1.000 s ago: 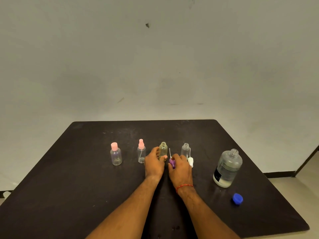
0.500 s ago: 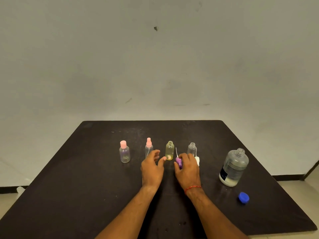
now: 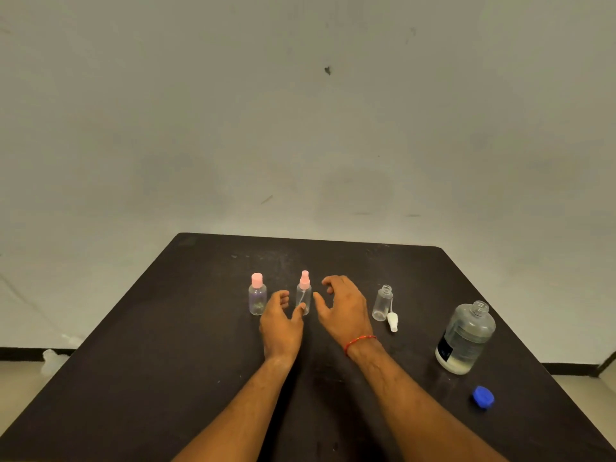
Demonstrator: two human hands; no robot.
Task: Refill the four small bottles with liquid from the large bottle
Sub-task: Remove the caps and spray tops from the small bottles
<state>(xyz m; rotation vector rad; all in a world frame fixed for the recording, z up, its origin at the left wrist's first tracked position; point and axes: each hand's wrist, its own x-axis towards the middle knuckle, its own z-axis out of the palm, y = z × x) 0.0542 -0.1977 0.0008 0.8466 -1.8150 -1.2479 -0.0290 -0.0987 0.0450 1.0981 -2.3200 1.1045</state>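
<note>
From the head camera, both hands close in on the pink spray bottle (image 3: 304, 293) just above the middle of the frame. This looks like the opening step for that bottle. The next move calls for one hand to steady the body while the other twists off the pink top.

The left hand (image 3: 281, 323) has loosely curled fingers and its thumb lies at the bottle's lower side, not yet gripping. The right hand (image 3: 343, 308), with a red thread (image 3: 360, 341) at the wrist, hovers just right of the bottle with fingers spread wide and bent, holding nothing.

Left of them stands the pink-capped bottle (image 3: 257, 295), closed, with little visible inside. To the right stands the open small bottle (image 3: 382, 303), which looks empty, and its white spray top (image 3: 392, 321) lies beside it on the black table (image 3: 166, 345). Only three small bottles show; a fourth may be hidden behind the right hand.

The large bottle (image 3: 465, 338) stands uncapped at the right edge and holds clear liquid, though the level is hard to read. Its blue cap (image 3: 483, 397) lies at the lower right.
</note>
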